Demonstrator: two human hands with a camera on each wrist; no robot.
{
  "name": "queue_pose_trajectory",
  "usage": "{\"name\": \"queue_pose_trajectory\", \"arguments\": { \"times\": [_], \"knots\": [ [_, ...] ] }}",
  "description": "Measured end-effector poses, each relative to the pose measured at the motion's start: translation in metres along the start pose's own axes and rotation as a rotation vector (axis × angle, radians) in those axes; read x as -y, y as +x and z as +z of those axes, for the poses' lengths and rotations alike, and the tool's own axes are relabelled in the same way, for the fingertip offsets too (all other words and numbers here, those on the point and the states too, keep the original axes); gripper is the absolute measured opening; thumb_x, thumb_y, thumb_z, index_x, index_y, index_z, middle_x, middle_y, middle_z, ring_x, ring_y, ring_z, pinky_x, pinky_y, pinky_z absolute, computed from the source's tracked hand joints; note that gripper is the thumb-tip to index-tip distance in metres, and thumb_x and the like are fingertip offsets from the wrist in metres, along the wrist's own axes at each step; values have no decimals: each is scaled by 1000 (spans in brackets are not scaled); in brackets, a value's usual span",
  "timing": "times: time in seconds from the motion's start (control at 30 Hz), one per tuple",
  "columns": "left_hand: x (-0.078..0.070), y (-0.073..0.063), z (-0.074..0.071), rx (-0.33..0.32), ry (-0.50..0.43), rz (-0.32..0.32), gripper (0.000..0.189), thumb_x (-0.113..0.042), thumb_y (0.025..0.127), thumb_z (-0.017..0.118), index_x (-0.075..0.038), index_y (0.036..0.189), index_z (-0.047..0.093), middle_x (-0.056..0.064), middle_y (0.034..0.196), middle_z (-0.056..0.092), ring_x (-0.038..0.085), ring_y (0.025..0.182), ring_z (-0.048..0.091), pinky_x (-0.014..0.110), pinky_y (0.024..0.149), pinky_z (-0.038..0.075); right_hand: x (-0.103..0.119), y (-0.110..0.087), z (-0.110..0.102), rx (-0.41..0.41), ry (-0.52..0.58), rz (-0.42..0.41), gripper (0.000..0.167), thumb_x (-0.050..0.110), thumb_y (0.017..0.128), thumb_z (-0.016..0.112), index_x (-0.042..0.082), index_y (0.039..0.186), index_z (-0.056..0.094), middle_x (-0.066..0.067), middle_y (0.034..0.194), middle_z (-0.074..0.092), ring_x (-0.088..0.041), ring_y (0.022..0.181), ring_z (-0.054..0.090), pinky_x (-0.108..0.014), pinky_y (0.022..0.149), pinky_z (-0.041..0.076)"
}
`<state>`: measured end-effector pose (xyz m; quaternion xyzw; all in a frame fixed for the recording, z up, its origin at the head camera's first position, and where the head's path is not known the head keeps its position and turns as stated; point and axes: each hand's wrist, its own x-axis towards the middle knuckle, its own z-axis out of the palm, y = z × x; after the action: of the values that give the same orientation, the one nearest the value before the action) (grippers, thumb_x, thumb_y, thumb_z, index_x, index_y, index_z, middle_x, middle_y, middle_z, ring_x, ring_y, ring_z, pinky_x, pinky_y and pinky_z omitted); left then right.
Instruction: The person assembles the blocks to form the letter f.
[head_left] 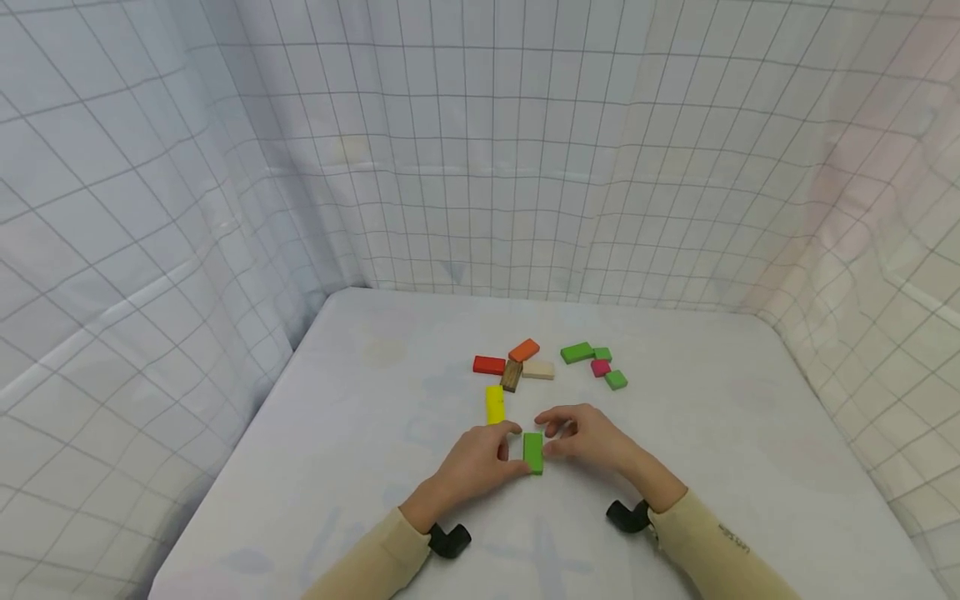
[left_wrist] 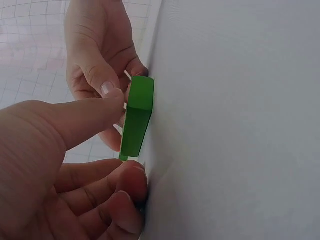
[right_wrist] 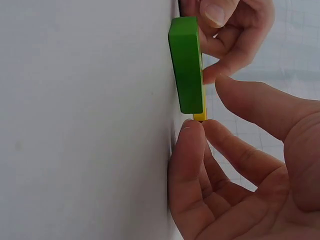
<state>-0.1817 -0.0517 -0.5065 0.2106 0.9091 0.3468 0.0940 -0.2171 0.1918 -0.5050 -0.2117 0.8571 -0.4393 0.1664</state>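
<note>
A green rectangular block (head_left: 533,453) lies on the white tabletop between the two hands. My left hand (head_left: 480,457) is on its left side, thumb tip at the near end of the block and fingers loosely bent short of it. Whether that thumb touches the block, I cannot tell. To the right, my right hand (head_left: 592,437) has its thumb and fingers spread beside the same green block (right_wrist: 187,67), not closed round it. Just beyond the left fingers lies a yellow block (head_left: 495,403), its near end partly hidden by that hand.
Farther back are a red block (head_left: 489,365), an orange block (head_left: 524,349), a brown wood-grain block (head_left: 512,376) and a beige block (head_left: 538,370). To their right sit a green block (head_left: 577,353), two small green pieces (head_left: 617,380) and a pink piece (head_left: 601,367). Gridded curtains (head_left: 510,167) surround the table.
</note>
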Motion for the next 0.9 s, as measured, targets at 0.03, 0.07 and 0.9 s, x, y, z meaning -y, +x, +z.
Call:
{"name": "queue_pose_trajectory", "arguments": {
  "times": [0.03,0.07,0.9],
  "knots": [
    [0,0,0,-5,-11,2,50,-40,86,80,-12,126,66,-7,66,54,10,55,47,23,51,37,1,2,-2,2,-8,-3,36,21,88,78,17,123,71,2,98,68,-20,86,61,-31,72,53],
    [0,-1,0,-11,-21,9,46,-40,87,79,-12,123,67,-7,67,54,10,55,48,24,51,38,1,3,-4,2,-11,-5,36,20,88,78,16,124,71,2,98,68,-20,86,61,-32,71,53],
    [0,-9,-2,1,-57,-10,43,-38,93,72,-16,57,67,-12,46,43,6,44,38,22,47,25,25,87,-2,29,-274,-198,53,31,88,81,16,135,63,5,86,64,-12,79,59,-29,73,51]
  ]
}}
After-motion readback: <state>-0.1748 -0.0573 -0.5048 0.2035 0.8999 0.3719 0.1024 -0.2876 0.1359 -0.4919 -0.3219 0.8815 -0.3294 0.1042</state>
